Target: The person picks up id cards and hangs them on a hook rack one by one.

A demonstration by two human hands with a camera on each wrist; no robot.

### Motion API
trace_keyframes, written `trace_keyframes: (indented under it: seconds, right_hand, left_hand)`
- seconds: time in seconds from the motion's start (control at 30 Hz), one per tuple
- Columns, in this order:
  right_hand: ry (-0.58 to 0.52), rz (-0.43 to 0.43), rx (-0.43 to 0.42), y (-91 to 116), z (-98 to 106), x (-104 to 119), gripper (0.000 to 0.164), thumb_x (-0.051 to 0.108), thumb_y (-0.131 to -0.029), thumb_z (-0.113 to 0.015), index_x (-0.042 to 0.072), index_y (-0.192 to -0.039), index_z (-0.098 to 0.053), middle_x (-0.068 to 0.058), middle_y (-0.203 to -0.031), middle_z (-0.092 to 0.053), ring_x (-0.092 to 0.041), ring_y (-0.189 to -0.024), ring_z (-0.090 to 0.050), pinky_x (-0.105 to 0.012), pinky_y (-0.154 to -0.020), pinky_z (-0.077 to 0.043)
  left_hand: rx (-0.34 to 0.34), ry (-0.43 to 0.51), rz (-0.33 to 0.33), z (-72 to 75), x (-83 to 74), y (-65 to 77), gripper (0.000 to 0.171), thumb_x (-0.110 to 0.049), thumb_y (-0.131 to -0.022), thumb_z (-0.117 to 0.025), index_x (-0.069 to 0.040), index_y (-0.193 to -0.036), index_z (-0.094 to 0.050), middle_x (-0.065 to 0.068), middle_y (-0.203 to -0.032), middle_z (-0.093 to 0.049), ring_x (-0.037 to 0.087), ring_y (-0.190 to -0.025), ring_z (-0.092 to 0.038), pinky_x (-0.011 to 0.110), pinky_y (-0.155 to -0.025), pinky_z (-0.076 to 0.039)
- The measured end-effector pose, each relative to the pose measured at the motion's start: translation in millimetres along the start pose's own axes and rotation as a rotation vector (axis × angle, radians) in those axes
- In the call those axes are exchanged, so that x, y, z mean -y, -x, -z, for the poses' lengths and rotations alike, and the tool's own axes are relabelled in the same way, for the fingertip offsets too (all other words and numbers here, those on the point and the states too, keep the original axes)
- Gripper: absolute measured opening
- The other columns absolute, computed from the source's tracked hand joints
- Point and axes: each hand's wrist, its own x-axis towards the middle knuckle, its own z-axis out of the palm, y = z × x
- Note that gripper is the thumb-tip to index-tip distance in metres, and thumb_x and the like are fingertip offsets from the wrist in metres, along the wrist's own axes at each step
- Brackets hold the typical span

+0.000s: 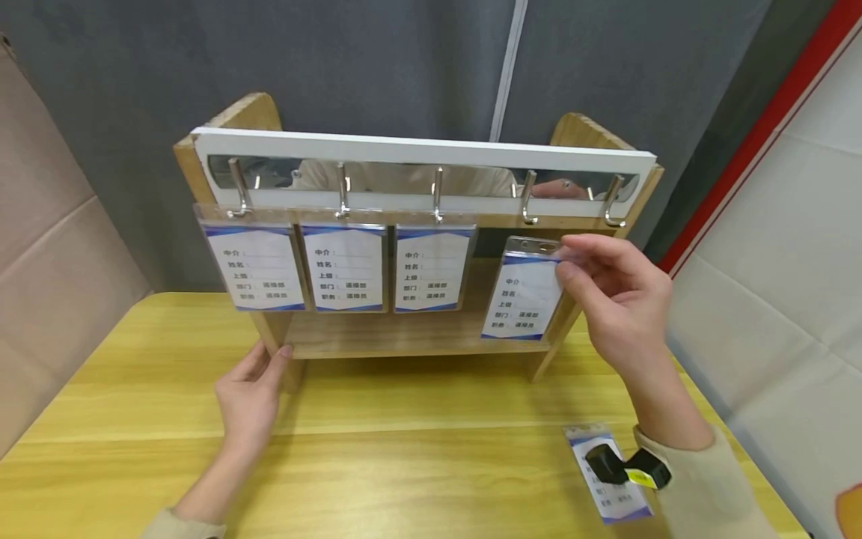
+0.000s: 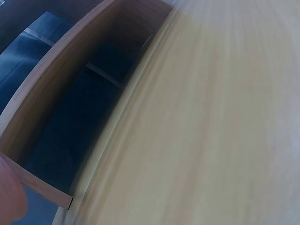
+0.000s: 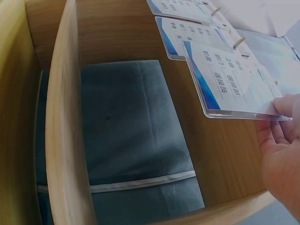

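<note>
My right hand [image 1: 616,296] pinches the top right corner of a badge in a clear holder [image 1: 521,296], just below the fourth hook [image 1: 528,198]. In the right wrist view the thumb lies on top of that badge [image 3: 229,84], fingers beneath. Three like badges hang from the left hooks: the first [image 1: 256,266], the second [image 1: 343,266] and the third [image 1: 433,266]. The rightmost hook [image 1: 613,202] carries nothing. My left hand [image 1: 252,393] grips the wooden rack [image 1: 404,343] at its lower left corner, thumb on the shelf edge; only a fingertip shows in the left wrist view.
Another badge [image 1: 609,475] lies on the wooden table [image 1: 404,471] at the right, partly behind the black wrist camera [image 1: 626,466]. A grey curtain [image 1: 404,67] stands behind the rack, with a white padded panel [image 1: 774,284] to the right. A mirror strip [image 1: 404,178] backs the hooks.
</note>
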Motion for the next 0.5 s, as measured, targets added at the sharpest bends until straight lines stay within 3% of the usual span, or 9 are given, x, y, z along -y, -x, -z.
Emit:
trace_keyframes:
  seconds: [0.23,0.5]
  right_hand:
    - [0.033,0.026,-0.004,-5.2,-3.5,1.0,0.021,-0.014,-0.092,-0.065,-0.011,-0.113,-0.07,-0.015,-0.106,-0.072,-0.017,-0.081,-0.06,-0.016,-0.071,-0.057]
    - [-0.018,0.023,-0.02,-10.2,-9.0,3.9,0.021,-0.015,-0.093,-0.062,-0.017,-0.114,-0.066,-0.014,-0.109,-0.072,-0.021,-0.088,-0.062,-0.018,-0.078,-0.059]
  left_hand:
    - [-0.005,-0.001,-0.023,0.1,2.2,-0.7,0.038,-0.001,-0.095,-0.072,0.001,-0.132,-0.063,0.023,-0.129,-0.061,-0.005,-0.098,-0.068,0.02,-0.089,-0.057]
    - [-0.006,-0.002,-0.019,0.3,1.6,-0.8,0.039,-0.001,-0.095,-0.072,0.001,-0.132,-0.063,0.023,-0.13,-0.061,-0.004,-0.099,-0.068,0.02,-0.089,-0.057]
